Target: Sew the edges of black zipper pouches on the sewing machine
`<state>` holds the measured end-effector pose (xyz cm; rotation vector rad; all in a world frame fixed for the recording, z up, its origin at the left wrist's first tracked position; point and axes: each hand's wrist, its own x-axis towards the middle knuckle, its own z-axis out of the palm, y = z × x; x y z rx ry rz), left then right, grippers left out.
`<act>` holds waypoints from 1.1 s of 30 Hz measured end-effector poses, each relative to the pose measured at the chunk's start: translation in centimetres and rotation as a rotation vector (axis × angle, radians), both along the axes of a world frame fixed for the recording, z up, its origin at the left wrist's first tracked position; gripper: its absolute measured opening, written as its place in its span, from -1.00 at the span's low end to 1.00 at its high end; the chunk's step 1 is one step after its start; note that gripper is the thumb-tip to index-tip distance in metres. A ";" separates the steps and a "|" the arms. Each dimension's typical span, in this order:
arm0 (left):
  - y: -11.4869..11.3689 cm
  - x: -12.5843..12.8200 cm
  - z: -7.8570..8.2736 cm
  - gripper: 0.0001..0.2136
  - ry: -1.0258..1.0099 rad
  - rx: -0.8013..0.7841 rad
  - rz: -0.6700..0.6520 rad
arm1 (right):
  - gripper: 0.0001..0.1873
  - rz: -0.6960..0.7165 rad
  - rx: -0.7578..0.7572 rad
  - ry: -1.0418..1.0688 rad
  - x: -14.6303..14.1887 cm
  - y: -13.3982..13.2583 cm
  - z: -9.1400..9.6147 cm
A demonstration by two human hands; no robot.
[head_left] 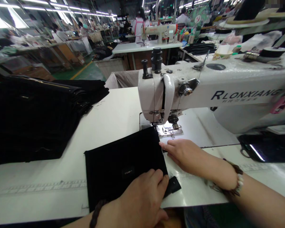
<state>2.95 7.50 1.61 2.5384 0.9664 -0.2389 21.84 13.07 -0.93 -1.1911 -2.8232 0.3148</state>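
A flat black fabric piece (118,161) with a small label lies on the white table, its far right corner just under the presser foot (169,129) of a white sewing machine (228,91). My left hand (142,199) rests on the fabric's near right corner, fingers bent and pressing it down. My right hand (182,153) lies with fingers stretched along the fabric's right edge, fingertips touching it close to the needle plate. A small black tab (173,185) sticks out from under the fabric near my left hand.
A tall stack of black fabric pieces (35,117) fills the left of the table (104,120). A dark phone-like object (266,148) lies right of the machine base. Other sewing stations and people sit in the background.
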 end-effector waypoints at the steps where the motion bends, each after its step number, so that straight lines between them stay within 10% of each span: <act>1: -0.7 0.0 -0.4 -0.50 0.024 0.058 0.001 | -0.58 0.022 -0.056 0.009 0.5 -1.1 0.7; 5: -2.7 -0.9 -2.7 -0.61 -0.042 0.214 -0.009 | -0.42 0.095 -0.097 0.191 1.5 -5.9 2.3; 11: -3.7 -2.2 -3.9 -0.62 -0.162 0.381 0.023 | -0.67 0.008 0.146 0.259 -0.1 -9.4 -0.6; 22: -3.7 -1.6 -3.8 -0.61 -0.008 0.449 -0.062 | -0.65 0.086 0.267 0.268 -0.8 -9.1 -1.3; 33: -2.4 -4.5 -1.9 -0.71 -0.468 0.483 0.075 | -0.56 -0.060 -0.008 0.414 -0.6 -6.2 0.0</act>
